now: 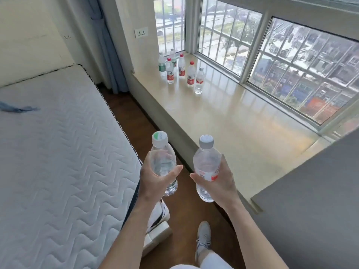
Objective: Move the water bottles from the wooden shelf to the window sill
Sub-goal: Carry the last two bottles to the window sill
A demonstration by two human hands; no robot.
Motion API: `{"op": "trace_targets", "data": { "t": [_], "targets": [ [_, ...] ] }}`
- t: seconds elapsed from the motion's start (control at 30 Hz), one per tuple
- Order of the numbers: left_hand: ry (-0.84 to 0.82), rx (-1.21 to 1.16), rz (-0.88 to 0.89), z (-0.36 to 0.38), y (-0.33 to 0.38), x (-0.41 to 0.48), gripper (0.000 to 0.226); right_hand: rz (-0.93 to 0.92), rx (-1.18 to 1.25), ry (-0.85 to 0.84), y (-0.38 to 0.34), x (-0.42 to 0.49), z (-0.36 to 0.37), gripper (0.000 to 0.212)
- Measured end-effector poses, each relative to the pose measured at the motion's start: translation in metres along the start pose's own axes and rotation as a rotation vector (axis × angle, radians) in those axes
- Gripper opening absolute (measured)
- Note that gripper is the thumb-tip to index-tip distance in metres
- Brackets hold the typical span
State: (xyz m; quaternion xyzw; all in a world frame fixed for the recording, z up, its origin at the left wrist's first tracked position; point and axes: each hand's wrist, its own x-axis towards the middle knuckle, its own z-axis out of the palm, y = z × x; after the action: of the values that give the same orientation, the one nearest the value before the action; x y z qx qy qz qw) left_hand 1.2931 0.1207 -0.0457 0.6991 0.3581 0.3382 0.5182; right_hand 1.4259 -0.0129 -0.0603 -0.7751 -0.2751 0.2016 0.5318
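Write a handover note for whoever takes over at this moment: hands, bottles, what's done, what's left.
Left hand grips a green-capped bottle; right hand grips a red-labelled bottle. Both bottles are upright and not yet over the window sill.
Done: six bottles stand at the sill's far end.
Left: set these two on the sill. The wooden shelf is out of view, so any bottles remaining there cannot be told.
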Motion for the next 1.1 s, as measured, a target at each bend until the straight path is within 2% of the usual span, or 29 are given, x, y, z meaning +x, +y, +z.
{"op": "trace_targets", "data": {
  "t": [0.27,0.53,0.73,1.1],
  "targets": [
    [0.152,0.025,-0.050,0.056,0.006,0.109,0.049,-0.061,-0.013,-0.195,-0.010,0.154,-0.015,0.059],
    [0.294,0.052,-0.123,0.062,-0.002,0.173,0.053,-0.088,-0.002,-0.340,-0.010,0.240,0.012,0.057],
    [0.358,0.022,-0.177,0.046,-0.019,0.224,0.069,-0.121,0.008,-0.426,-0.023,0.299,0.050,0.057],
    [0.394,0.027,-0.166,-0.046,-0.050,0.399,0.065,-0.156,0.063,-0.456,-0.088,0.444,0.190,0.059]
  ]
}}
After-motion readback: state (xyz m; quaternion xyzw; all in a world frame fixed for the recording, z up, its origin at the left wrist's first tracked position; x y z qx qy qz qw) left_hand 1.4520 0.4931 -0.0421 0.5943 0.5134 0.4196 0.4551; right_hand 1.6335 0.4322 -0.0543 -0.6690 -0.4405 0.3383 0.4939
